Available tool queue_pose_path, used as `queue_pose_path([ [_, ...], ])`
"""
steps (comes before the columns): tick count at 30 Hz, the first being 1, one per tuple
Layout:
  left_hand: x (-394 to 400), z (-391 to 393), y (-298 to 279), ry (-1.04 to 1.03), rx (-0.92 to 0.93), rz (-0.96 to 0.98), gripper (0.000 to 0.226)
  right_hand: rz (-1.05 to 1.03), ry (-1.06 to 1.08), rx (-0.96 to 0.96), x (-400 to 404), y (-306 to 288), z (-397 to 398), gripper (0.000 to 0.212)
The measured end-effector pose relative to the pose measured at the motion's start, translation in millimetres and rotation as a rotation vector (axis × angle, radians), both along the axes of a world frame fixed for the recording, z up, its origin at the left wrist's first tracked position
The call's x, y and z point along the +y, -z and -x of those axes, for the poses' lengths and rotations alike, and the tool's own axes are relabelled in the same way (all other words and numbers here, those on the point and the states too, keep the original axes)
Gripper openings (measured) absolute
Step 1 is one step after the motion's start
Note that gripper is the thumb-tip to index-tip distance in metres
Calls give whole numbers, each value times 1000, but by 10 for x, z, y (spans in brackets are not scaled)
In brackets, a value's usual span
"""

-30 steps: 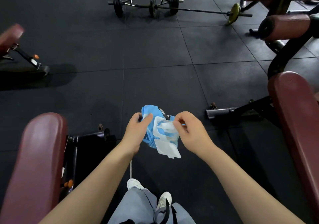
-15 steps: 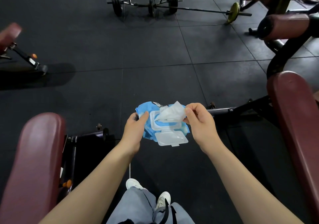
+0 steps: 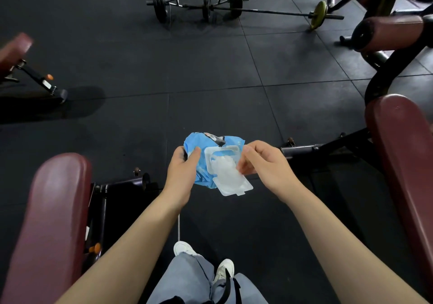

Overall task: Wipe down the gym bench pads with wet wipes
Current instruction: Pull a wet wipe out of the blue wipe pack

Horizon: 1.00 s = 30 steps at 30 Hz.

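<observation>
A: 2 maroon pads flank the person: the left bench pad point(image 3: 50, 221) low at the frame's edge and the right bench pad point(image 3: 407, 163) opposite, both untouched by any wipe.

B: And between them?

A: The left hand point(image 3: 181, 174) grips the blue wipes pack point(image 3: 206, 160) by its side, fingers curled round it, held in the air over the black floor point(image 3: 140, 81). Its clear flip lid point(image 3: 234, 184) hangs open toward the person. The right hand point(image 3: 262, 163) pinches at the white wipe point(image 3: 225, 166) in the opening.

B: What changed?

A: Half a second ago a peak of wipe stood pulled up above the opening; now it lies low over the lid, and the pack has tilted. I judge the wipe is not free yet, so wiping has not begun.

B: Anything unclear?

A: The right fingertips are hidden behind the lid and wipe, so how much tissue they hold is hard to tell. Both pads are cut off by the frame. A barbell point(image 3: 234, 8) lies far beyond.
</observation>
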<state>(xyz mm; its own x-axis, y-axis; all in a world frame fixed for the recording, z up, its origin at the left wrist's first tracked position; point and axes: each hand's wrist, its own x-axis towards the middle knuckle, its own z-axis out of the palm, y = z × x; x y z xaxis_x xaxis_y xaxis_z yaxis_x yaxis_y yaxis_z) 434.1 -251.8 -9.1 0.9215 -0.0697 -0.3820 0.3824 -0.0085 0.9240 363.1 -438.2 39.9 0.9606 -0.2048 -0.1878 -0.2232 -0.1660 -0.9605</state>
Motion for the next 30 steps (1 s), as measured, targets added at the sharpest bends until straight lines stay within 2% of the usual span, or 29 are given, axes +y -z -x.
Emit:
queue_pose_path([
  [2,-3,14,0,9,0,0,12,-28,-25,43,47,-14,-36,10],
  [3,-7,23,3,15,0,-2,13,10,-64,70,61,-14,-56,12],
  [8,-15,54,39,-14,22,-15,15,369,-250,95,145,-27,-64,39],
  [10,-8,52,48,-26,32,-21,17,537,-322,65,184,-16,-56,42],
  [13,15,44,57,-42,54,-29,17,740,-384,-25,260,6,-67,22],
  [15,36,34,67,-51,65,-35,17,778,-364,-75,289,18,-79,9],
  [19,86,34,101,-55,66,-37,18,617,-270,-147,275,55,-96,6],
  [25,183,48,180,-48,69,-74,14,304,-3,-259,210,-69,-170,17],
  [30,254,90,266,-26,90,-119,15,156,63,-337,134,-347,-216,11],
])
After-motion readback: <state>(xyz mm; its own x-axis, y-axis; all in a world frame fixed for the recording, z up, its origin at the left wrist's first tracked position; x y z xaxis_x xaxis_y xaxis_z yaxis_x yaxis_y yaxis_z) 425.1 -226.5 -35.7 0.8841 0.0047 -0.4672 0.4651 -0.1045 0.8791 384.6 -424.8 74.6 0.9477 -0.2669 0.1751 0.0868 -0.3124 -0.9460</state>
